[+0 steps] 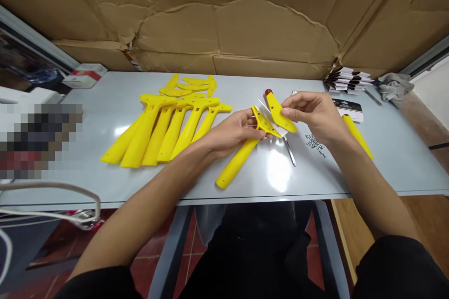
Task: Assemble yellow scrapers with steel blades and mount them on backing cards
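Over the near middle of the grey-white table (pixel 336 177), two hands meet close together. The left hand (pixel 238 128) is curled round the head of one yellow handle (pixel 238 163), thumb on the near side, fingers behind; the handle's barrel slants down toward the table's front edge. The right hand (pixel 312 112) is nearly closed too, pinching one flat yellow plate (pixel 278 114) between thumb and forefinger by its right edge, just beside the handle's hollow head; whether the two pieces touch I cannot tell. Past the plate's upper end shows one red tip (pixel 268 92), and below it one metal rod (pixel 290 152); how they join is hidden.

Left of the hands lie more yellow handles (pixel 171 138), six by my count, side by side with their heads pointing away. Behind them sits a group of flat yellow pieces (pixel 172 85), at least four, overlapping too much for an exact number. Near the right forearm (pixel 372 182) are small screws (pixel 314 144), too many to count, one long yellow piece (pixel 358 135) and one black-and-white packet (pixel 352 111). Farther back are one grey cloth (pixel 396 86) and, far left, one white-and-red box (pixel 85 76).
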A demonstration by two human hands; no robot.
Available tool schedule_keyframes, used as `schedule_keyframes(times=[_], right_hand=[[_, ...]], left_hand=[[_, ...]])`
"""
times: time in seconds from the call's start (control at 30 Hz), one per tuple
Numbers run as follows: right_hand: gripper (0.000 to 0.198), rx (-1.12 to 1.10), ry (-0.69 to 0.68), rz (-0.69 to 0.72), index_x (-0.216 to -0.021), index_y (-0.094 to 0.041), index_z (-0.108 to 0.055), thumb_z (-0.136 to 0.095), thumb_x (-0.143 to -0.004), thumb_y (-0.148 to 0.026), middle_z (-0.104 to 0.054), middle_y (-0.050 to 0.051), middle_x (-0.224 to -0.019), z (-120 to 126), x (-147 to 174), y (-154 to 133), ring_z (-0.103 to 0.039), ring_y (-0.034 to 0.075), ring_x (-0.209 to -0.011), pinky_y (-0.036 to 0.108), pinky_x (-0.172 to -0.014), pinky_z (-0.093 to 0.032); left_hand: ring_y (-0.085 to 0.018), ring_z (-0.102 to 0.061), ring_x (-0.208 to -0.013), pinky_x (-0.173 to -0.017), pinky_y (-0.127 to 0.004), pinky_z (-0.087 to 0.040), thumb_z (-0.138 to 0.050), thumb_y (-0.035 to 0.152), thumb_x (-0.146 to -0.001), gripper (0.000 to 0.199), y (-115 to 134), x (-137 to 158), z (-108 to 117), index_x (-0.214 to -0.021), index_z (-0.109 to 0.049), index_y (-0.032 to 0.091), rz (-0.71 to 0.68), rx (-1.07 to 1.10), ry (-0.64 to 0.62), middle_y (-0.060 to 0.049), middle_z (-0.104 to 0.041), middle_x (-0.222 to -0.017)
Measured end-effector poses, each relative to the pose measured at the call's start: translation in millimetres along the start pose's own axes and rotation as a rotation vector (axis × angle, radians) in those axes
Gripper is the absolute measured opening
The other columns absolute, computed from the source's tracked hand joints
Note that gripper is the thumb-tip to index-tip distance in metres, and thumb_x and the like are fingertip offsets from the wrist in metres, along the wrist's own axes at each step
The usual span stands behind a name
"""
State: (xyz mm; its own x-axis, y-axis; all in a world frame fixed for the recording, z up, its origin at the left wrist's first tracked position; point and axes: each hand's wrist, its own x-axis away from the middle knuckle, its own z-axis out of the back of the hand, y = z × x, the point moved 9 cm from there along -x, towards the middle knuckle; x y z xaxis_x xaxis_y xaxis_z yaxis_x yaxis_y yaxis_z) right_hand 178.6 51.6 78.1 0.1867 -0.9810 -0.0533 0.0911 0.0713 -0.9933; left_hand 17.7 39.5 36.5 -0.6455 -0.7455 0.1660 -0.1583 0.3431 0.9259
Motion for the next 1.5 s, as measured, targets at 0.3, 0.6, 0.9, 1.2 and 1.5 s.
schedule_keyframes(times=[0.3,0.6,0.9,1.2,1.5], right_hand=[[0.065,-0.079,-0.058,-0.095,-0.109,-0.012,-0.075,-0.100,-0.062,-0.050,-0.074,0.007,-0.097,-17,1,17,-0.071,0.009,-0.085,0.020,-0.077,-0.061],[0.061,0.157,0.007,0.017,-0.115,-0.008,-0.079,-0.092,-0.073,-0.050,-0.066,0.004,-0.085,-21,0,14,-0.059,0.002,-0.073,0.014,-0.067,-0.051],[0.053,0.110,-0.069,-0.014,-0.104,-0.007,-0.075,-0.088,-0.077,-0.052,-0.070,0.004,-0.085,-26,5,12,-0.057,0.002,-0.061,0.013,-0.049,-0.042],[0.027,0.267,-0.008,0.129,-0.088,-0.005,-0.077,-0.075,-0.086,-0.032,-0.070,0.004,-0.078,-24,14,-10,-0.058,0.000,-0.058,0.009,-0.057,-0.050],[0.042,0.217,-0.001,0.141,-0.097,-0.007,-0.080,-0.080,-0.087,-0.047,-0.072,0.004,-0.082,-23,15,-3,-0.065,0.004,-0.058,0.010,-0.054,-0.054]], left_hand=[[-0.018,-0.078,-0.100,-0.100,-0.033,-0.058,-0.089,0.008,-0.070,0.059,4,4,-7,-0.126,-0.069,0.013,-0.001,-0.055,0.013,-0.011,-0.080,-0.120],[-0.017,-0.076,-0.095,-0.092,-0.031,-0.061,-0.096,0.022,-0.072,0.051,4,2,-2,-0.116,-0.073,0.013,-0.070,-0.101,0.068,-0.011,-0.079,-0.125],[-0.018,-0.077,-0.095,-0.083,-0.027,-0.060,-0.094,0.023,-0.072,0.046,14,8,-3,-0.112,-0.073,0.012,-0.091,-0.116,0.113,-0.010,-0.082,-0.115],[-0.017,-0.075,-0.095,-0.086,-0.028,-0.059,-0.084,0.024,-0.083,0.034,25,13,-9,-0.114,-0.074,0.015,-0.193,-0.329,0.057,-0.007,-0.083,-0.111],[-0.018,-0.078,-0.094,-0.088,-0.028,-0.061,-0.087,0.028,-0.082,0.030,35,13,-8,-0.108,-0.078,0.016,-0.247,-0.386,0.056,-0.006,-0.084,-0.109]])
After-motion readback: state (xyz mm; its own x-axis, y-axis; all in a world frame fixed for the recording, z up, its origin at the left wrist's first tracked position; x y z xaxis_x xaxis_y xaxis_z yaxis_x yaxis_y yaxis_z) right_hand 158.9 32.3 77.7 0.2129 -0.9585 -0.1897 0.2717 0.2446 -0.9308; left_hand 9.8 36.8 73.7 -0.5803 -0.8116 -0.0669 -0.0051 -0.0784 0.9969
